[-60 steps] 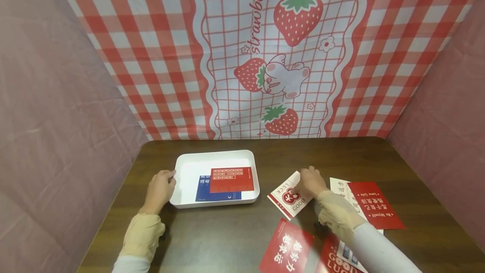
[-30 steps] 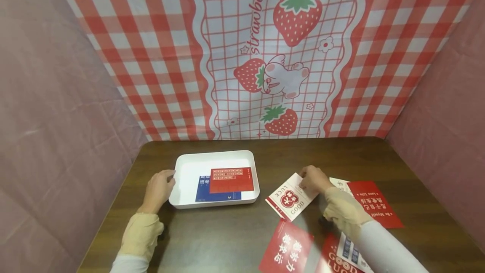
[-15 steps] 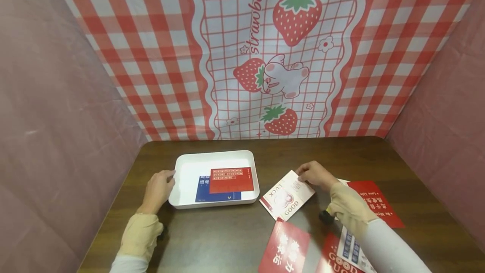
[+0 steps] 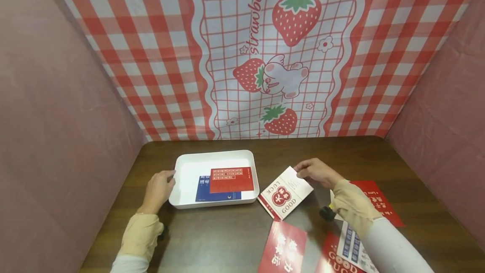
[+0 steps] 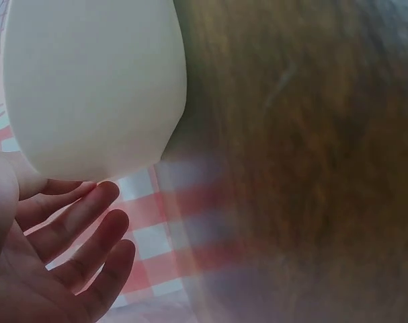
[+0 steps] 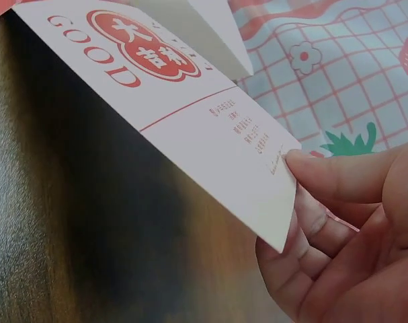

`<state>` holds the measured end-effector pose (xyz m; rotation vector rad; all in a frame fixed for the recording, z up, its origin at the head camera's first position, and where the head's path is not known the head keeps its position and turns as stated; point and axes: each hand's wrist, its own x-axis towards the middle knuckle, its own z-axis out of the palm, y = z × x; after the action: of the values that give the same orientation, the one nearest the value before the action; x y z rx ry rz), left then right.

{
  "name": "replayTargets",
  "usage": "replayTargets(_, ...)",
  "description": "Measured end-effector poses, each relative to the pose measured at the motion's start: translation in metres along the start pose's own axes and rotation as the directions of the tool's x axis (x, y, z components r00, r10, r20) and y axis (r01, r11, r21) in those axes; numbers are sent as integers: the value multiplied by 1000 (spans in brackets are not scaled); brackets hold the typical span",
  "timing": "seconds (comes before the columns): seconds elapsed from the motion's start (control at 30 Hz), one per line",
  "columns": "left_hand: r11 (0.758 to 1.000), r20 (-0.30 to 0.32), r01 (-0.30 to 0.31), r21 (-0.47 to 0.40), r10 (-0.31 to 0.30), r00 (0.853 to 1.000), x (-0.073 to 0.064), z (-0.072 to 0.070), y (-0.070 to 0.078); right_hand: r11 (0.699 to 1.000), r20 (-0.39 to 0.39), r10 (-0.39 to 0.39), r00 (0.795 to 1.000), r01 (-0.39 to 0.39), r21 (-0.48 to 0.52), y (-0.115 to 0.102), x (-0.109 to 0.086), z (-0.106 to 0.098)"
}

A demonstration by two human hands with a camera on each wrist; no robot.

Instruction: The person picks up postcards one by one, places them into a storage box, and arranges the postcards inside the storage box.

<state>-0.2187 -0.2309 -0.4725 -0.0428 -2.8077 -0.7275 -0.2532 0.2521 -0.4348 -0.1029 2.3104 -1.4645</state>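
My right hand (image 4: 318,172) pinches the upper right corner of a cream "GOOD LUCK" card (image 4: 282,195) with a red emblem. In the right wrist view, the thumb lies on the card's (image 6: 210,121) printed face and the fingers are behind it, with the near edge raised off the table. The card's left end is close to the white tray's right corner. My left hand (image 4: 157,191) touches the left end of the white tray (image 4: 189,163). In the left wrist view its fingers (image 5: 76,235) are loosely spread against the tray's wall (image 5: 96,87); the thumb is mostly hidden.
Inside the tray, a red card (image 4: 231,182) overlaps a blue card (image 4: 216,195). A red card (image 4: 284,245) lies below the held card. More cards, including a red GOOD LUCK card (image 4: 333,256), a blue-and-white card (image 4: 352,243) and another red card (image 4: 382,201), lie around the right forearm.
My right hand has slid its grip to the cream card's corner and shifted the card slightly left toward the tray. The red card below has turned and moved a little left. The left hand stays put.
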Motion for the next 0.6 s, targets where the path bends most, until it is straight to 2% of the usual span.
replayTargets(0.23, 1000, 8, 13, 2, -13, 1000, -1, -1, 2, 998, 32, 13, 999, -15, 53, -3, -2, -5)
replayTargets(0.6, 1000, 12, 24, -7, -23, 1000, -2, 0, 0, 984, 23, 22, 999, -26, 179, -3, -3, -12)
